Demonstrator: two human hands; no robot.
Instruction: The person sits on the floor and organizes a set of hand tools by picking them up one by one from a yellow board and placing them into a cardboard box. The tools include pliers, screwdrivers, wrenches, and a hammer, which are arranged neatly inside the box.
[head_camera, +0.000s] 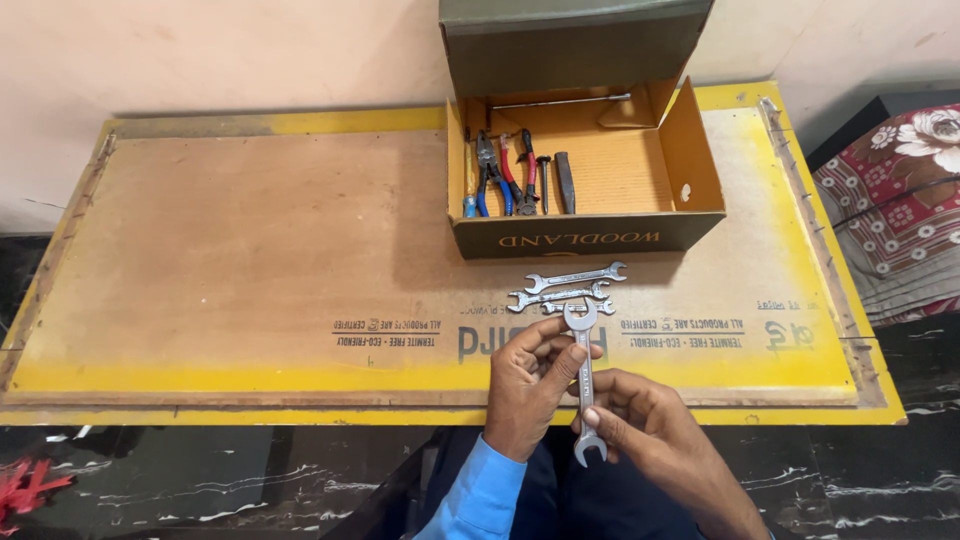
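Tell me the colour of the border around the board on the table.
Yellow: the border frames the brown board, clearest in the head view.

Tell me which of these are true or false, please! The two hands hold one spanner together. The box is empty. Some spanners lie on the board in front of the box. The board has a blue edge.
1. Both hands hold one spanner together: true. The left hand and the right hand both grip it.
2. The box is empty: false. Pliers and other tools lie at its left side.
3. Some spanners lie on the board in front of the box: true.
4. The board has a blue edge: false. Its edge is yellow.
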